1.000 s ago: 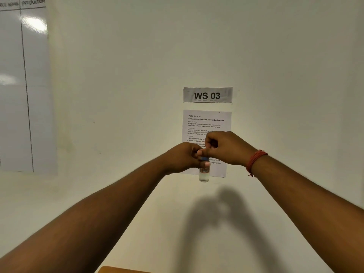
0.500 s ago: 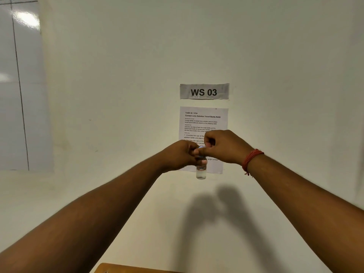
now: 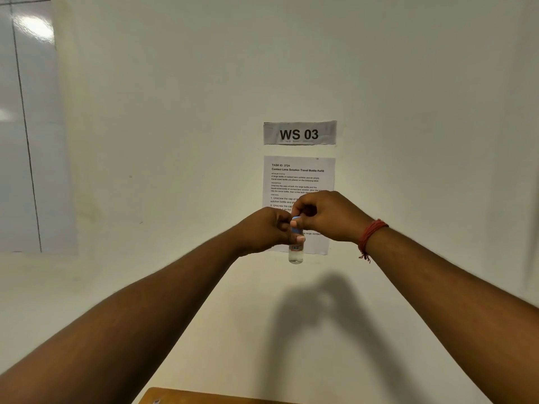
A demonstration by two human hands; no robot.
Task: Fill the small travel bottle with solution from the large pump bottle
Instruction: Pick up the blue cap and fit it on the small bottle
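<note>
**Travel bottle cap: two-hand grip at chest height**

Head view: My left hand grips the small travel bottle by its upper body, so that it hangs upright and spills nothing. At 3 o'clock of it, touching, my right hand pinches the blue cap from above, placed for twisting, in my judgement. The large pump bottle is out of view. Behind, at 12 o'clock, hangs the instruction sheet.

Even, fairly dim warm light falls on the wall. Glare spots sit on the whiteboard at far left. The arms' soft shadow lies on the wall below. Edges bend slightly; small print is blurred.
</note>
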